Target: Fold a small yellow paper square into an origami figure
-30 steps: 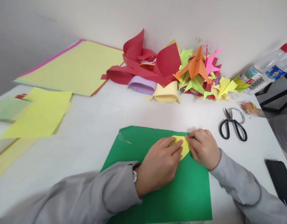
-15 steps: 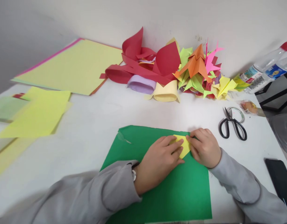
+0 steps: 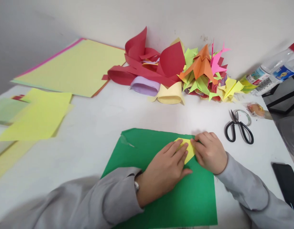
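Note:
A small folded yellow paper [image 3: 189, 149] lies on a green sheet [image 3: 197, 197] on the white table. My left hand [image 3: 166, 170] lies flat on the yellow paper's left part, fingers stretched out and pressing down. My right hand [image 3: 210, 152] is curled at the paper's right edge, its fingertips pinched on the paper. Most of the yellow paper is hidden under the two hands.
Black scissors [image 3: 239, 130] and a tape roll [image 3: 244, 115] lie to the right. A heap of folded coloured paper figures [image 3: 199, 71] and curled strips stands by the wall. Yellow sheets [image 3: 39, 116] lie left, a phone [image 3: 286, 186] and bottles [image 3: 273, 71] at right.
My left hand has slid slightly down and flattened on the yellow paper, its fingers now straighter. The right hand has barely moved.

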The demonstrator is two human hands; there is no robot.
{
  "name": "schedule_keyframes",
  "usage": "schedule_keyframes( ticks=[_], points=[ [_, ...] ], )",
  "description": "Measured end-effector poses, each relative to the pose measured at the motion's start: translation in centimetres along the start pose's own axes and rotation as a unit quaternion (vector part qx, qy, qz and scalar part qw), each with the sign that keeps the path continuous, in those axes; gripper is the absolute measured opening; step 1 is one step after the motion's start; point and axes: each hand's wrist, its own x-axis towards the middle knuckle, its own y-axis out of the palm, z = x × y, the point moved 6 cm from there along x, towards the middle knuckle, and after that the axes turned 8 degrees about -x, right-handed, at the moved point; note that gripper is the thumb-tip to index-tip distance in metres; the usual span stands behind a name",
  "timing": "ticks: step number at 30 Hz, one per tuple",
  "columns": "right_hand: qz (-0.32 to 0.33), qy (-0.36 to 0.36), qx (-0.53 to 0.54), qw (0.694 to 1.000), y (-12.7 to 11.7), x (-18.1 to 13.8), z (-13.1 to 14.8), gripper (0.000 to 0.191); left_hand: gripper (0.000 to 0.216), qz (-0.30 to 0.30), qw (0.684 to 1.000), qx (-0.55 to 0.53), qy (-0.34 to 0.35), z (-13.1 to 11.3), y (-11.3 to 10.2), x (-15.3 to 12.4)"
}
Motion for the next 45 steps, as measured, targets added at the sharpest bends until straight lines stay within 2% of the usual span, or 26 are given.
schedule_keyframes(
  ticks=[2,4,9,13,16,21,25,33,39,45],
  points=[
    [0.003,-0.002,0.009,1.0,-0.1,0.1,0.0,0.022,0.032,-0.013,1.0,0.016,0.004,-0.1,0.2,0.0],
    [0.001,-0.005,0.006,1.0,-0.2,0.2,0.1,0.022,0.028,-0.024,0.999,0.026,0.009,-0.4,0.2,0.1],
    [0.0,-0.018,-0.013,1.0,-0.4,0.4,0.3,0.022,0.028,-0.023,0.999,0.029,0.009,-0.8,0.0,0.1],
    [0.02,-0.012,0.03,0.999,-0.2,0.2,-0.3,0.015,0.034,-0.012,1.0,-0.01,-0.016,-0.3,-0.3,0.3],
    [0.028,0.0,0.064,0.998,0.0,-0.1,-0.8,0.018,0.029,-0.014,0.998,-0.04,-0.035,0.5,-0.7,0.6],
    [0.036,0.011,0.083,0.996,0.2,-0.3,-0.9,0.016,0.022,-0.018,0.998,-0.056,-0.016,1.1,-1.0,0.9],
    [0.033,0.023,0.095,0.995,0.3,-0.4,-1.0,0.017,0.018,-0.021,0.999,-0.025,-0.002,0.9,-0.6,0.7],
    [0.084,0.014,0.055,0.995,0.7,-0.3,-0.5,0.033,0.018,-0.038,0.998,0.012,0.041,0.0,-0.5,0.7],
    [0.092,-0.007,0.023,0.995,0.3,0.0,-0.1,0.034,0.019,-0.057,0.997,0.015,0.043,-0.2,-0.5,0.8],
    [0.104,-0.017,-0.007,0.994,0.4,0.0,-0.1,0.032,0.021,-0.043,0.998,0.034,-0.01,0.3,-0.8,0.9]
  ],
)
